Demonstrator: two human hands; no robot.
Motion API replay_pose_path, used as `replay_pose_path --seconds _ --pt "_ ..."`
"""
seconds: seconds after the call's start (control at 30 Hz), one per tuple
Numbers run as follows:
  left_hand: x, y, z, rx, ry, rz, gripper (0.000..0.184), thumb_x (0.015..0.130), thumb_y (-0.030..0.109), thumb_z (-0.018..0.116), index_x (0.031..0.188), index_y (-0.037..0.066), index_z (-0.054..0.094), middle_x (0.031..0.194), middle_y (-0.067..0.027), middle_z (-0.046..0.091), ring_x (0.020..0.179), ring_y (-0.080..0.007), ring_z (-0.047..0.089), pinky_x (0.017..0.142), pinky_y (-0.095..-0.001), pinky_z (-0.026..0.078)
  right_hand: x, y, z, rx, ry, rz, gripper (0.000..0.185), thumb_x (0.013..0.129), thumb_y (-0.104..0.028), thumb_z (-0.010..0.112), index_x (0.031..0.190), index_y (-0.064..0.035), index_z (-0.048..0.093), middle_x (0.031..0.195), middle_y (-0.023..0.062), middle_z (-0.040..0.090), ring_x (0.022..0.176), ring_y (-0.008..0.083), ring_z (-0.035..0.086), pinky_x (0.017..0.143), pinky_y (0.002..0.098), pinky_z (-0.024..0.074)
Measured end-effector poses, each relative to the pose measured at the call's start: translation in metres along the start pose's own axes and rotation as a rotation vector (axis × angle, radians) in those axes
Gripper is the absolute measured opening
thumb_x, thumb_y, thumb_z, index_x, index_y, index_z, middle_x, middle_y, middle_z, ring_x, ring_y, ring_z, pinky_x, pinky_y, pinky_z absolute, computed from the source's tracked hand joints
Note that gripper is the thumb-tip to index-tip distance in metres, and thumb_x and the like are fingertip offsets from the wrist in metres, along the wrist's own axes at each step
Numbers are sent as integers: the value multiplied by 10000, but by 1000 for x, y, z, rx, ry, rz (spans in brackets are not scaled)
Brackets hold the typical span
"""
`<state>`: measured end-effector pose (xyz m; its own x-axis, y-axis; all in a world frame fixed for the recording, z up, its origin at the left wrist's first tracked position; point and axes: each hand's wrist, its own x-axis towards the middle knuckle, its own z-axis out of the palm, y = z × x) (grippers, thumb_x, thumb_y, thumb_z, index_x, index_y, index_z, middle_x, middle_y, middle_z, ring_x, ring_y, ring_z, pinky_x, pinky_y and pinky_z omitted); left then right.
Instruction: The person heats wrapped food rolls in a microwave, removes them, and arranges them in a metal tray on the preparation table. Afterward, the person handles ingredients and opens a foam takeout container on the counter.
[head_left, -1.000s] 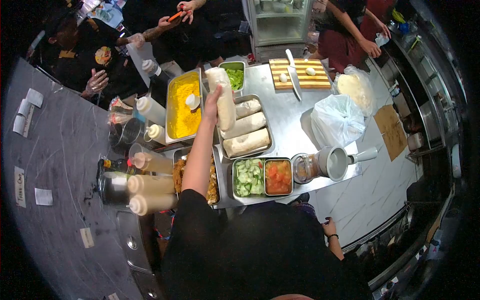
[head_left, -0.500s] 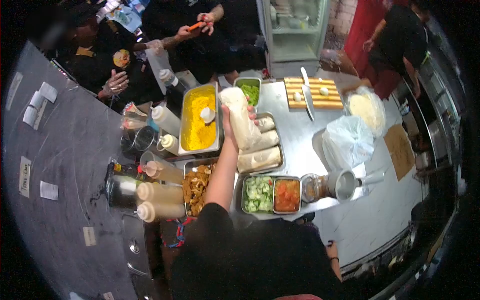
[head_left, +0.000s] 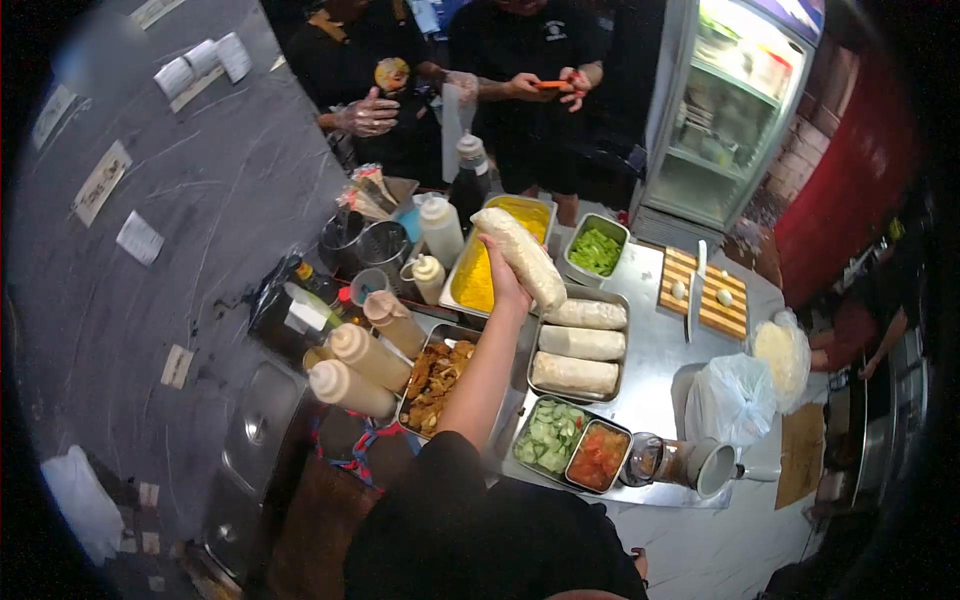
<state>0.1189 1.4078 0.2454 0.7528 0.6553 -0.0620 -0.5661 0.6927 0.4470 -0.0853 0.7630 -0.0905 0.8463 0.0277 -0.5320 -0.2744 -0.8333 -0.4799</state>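
Observation:
My left hand (head_left: 508, 280) is closed around a long pale wrap (head_left: 520, 256), held at a slant above the metal table. Its lower end is over the corner of a metal tray (head_left: 626, 345), where three more wraps (head_left: 580, 344) lie side by side. Behind the held wrap is a pan of yellow food (head_left: 478, 280), partly covered by it. My forearm passes beside a pan of browned meat pieces (head_left: 437, 383). Low at the right, my right hand (head_left: 640, 563) shows only as a small part beside my body, its fingers hard to make out.
Squeeze bottles (head_left: 368, 357) stand left of the pans. Cucumber (head_left: 548, 435), tomato (head_left: 599, 455) and chopped greens (head_left: 595, 250) fill containers. A knife (head_left: 694, 300) lies on a striped cutting board (head_left: 728, 310), near a white plastic bag (head_left: 732, 398). Two people (head_left: 540, 85) stand across the table.
The view has swung, so the table sits farther right and lower. My left hand has shifted the wrap off the tray, baring the three wraps there. Less of my right hand shows.

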Motion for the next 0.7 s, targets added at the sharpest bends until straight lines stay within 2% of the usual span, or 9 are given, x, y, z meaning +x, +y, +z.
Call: replay_pose_path --seconds 0.07,0.13,0.23,0.3,0.47,0.53,0.6,0.7 --pt "-3 15 5 22 3 69 789 742 767 348 1066 59 475 909 -104 550 791 -245 567 708 -398 492 26 16 2 50 -7 -59 351 690 -117 644 1005 -35 513 653 112 587 612 227 575 565 346 444" --pt "0 26 2 45 71 123 765 754 755 357 1099 82 472 870 -92 550 725 -221 569 664 -371 499 41 10 -1 104 -15 -112 351 682 -109 644 1001 -39 514 645 100 584 595 220 569 557 337 444" --pt "6 39 -1 41 120 217 753 762 747 358 1098 83 469 844 -93 540 709 -213 559 650 -367 492 51 -2 -4 108 -19 -156 361 665 -114 658 991 -46 519 643 95 587 602 210 571 564 332 450" --pt "6 47 -1 29 121 239 749 766 744 358 1101 81 463 846 -95 539 714 -212 558 649 -362 490 57 -7 -3 19 1 -107 368 653 -120 671 982 -51 522 649 95 593 609 203 580 559 329 450" --pt "6 65 -4 -25 42 270 742 774 732 364 1134 86 430 883 -103 527 732 -217 553 653 -354 485 67 2 1 56 -30 -118 389 645 -143 694 985 -58 524 631 87 588 578 195 566 535 330 438" --pt "9 68 -3 -11 94 302 761 762 746 359 1132 85 435 900 -109 535 739 -232 553 651 -375 486 67 9 3 -5 -27 -81 375 666 -144 684 992 -58 521 650 92 583 588 191 551 547 326 434" --pt "13 74 -4 -4 146 340 780 751 759 353 1130 83 441 916 -114 542 745 -247 553 648 -395 486 69 14 9 -53 -51 -134 323 734 -159 606 1019 -56 494 671 95 589 630 197 560 641 328 433" --pt "19 76 -6 -5 132 336 796 744 768 347 1146 88 438 932 -118 544 759 -253 553 659 -407 484 83 77 46 -297 -164 -307 261 835 -181 488 1060 -52 455 704 101 597 693 207 573 783 333 431"
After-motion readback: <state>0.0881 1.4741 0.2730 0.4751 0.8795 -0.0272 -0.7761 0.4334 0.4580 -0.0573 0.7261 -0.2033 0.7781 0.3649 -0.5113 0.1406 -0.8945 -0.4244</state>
